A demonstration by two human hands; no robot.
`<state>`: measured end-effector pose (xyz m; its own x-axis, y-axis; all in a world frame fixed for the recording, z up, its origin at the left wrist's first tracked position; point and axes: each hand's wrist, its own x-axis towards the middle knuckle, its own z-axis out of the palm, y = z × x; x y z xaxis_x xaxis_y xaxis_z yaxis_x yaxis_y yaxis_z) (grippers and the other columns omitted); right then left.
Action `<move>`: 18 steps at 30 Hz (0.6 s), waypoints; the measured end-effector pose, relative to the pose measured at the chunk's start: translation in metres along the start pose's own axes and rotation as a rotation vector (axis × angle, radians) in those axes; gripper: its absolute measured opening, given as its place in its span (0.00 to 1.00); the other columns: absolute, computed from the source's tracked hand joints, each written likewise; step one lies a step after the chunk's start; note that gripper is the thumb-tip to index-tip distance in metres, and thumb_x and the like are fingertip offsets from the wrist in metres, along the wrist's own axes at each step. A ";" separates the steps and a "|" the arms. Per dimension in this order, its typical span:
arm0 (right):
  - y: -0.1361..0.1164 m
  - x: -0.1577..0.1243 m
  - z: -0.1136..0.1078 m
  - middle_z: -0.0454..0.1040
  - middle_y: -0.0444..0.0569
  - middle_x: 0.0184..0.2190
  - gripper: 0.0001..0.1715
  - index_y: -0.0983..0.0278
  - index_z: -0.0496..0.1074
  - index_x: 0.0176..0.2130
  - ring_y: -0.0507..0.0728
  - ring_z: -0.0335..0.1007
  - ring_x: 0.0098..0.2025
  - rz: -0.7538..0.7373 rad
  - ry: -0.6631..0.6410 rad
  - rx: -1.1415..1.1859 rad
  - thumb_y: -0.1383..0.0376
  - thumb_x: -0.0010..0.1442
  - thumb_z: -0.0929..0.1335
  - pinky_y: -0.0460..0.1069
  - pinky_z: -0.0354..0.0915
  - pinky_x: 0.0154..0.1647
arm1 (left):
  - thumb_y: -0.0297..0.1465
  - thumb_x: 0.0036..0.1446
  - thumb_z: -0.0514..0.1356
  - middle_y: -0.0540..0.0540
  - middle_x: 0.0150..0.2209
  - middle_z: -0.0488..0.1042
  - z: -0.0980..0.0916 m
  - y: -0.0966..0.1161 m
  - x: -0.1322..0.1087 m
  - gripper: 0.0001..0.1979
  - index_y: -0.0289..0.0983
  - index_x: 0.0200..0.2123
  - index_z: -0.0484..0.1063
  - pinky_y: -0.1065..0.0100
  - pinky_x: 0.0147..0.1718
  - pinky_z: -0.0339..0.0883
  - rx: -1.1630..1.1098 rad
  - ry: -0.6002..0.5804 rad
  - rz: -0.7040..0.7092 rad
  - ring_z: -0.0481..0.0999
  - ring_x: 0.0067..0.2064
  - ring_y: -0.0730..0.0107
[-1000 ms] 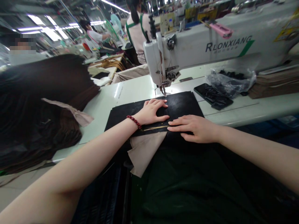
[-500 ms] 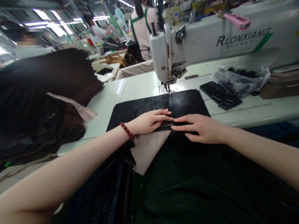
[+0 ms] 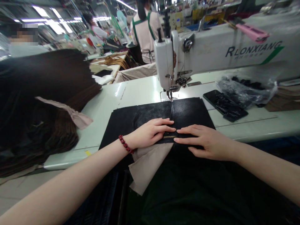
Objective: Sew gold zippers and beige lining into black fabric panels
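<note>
A black leather-like panel (image 3: pixel 150 114) lies flat on the sewing table, its far edge under the needle and presser foot (image 3: pixel 171 96) of the sewing machine (image 3: pixel 164 62). My left hand (image 3: pixel 152 132) rests on the panel with its fingers stretched toward the right. From the other side my right hand (image 3: pixel 201 140) presses on it, fingers spread, the fingertips almost meeting the left ones. Between them shows a short zipper (image 3: pixel 169 137) with gold teeth. A beige lining cloth (image 3: pixel 150 165) hangs over the near edge, below my left hand.
Left stands a tall stack of dark brown pieces (image 3: pixel 47 81) with a beige strip (image 3: pixel 67 111) hanging out. On the right lie a phone (image 3: pixel 212 95), a clear plastic bag (image 3: pixel 248 90) and brown pieces (image 3: pixel 286 100). A pink cutter (image 3: pixel 253 31) sits on the machine arm. Other people work behind.
The view has shifted slightly, so the table and machine sit a little lower and further right. Both hands keep their places on the panel, which shows no clear movement under the needle.
</note>
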<state>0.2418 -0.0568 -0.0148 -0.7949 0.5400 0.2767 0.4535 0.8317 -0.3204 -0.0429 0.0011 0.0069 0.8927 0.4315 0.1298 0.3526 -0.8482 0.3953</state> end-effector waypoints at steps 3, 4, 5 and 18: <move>0.000 0.000 -0.001 0.64 0.49 0.62 0.31 0.51 0.64 0.63 0.60 0.62 0.60 0.005 -0.006 0.011 0.66 0.62 0.66 0.60 0.61 0.61 | 0.22 0.63 0.50 0.47 0.65 0.62 0.002 0.002 0.000 0.25 0.46 0.60 0.66 0.54 0.67 0.52 0.010 0.007 -0.027 0.60 0.66 0.64; 0.001 0.000 -0.001 0.65 0.49 0.62 0.31 0.51 0.64 0.63 0.60 0.63 0.60 0.003 -0.001 0.012 0.66 0.61 0.66 0.60 0.61 0.61 | 0.21 0.63 0.50 0.48 0.65 0.62 0.003 0.003 0.000 0.25 0.46 0.60 0.66 0.54 0.67 0.51 0.012 0.012 -0.034 0.60 0.66 0.64; 0.001 0.000 -0.001 0.66 0.49 0.61 0.32 0.51 0.64 0.62 0.61 0.63 0.60 0.001 0.006 0.013 0.66 0.61 0.67 0.60 0.61 0.61 | 0.21 0.63 0.51 0.48 0.65 0.62 0.003 0.003 0.000 0.25 0.47 0.60 0.66 0.53 0.67 0.51 0.013 0.016 -0.038 0.60 0.66 0.64; 0.004 -0.002 0.000 0.64 0.45 0.63 0.34 0.49 0.60 0.65 0.59 0.61 0.62 -0.011 -0.010 -0.015 0.67 0.62 0.66 0.60 0.60 0.63 | 0.23 0.64 0.51 0.48 0.65 0.62 -0.005 0.001 0.004 0.23 0.46 0.60 0.67 0.55 0.66 0.54 0.001 -0.045 -0.026 0.61 0.66 0.63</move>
<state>0.2453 -0.0550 -0.0163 -0.8037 0.5297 0.2711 0.4509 0.8394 -0.3035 -0.0405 0.0039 0.0127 0.8951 0.4388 0.0787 0.3756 -0.8373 0.3972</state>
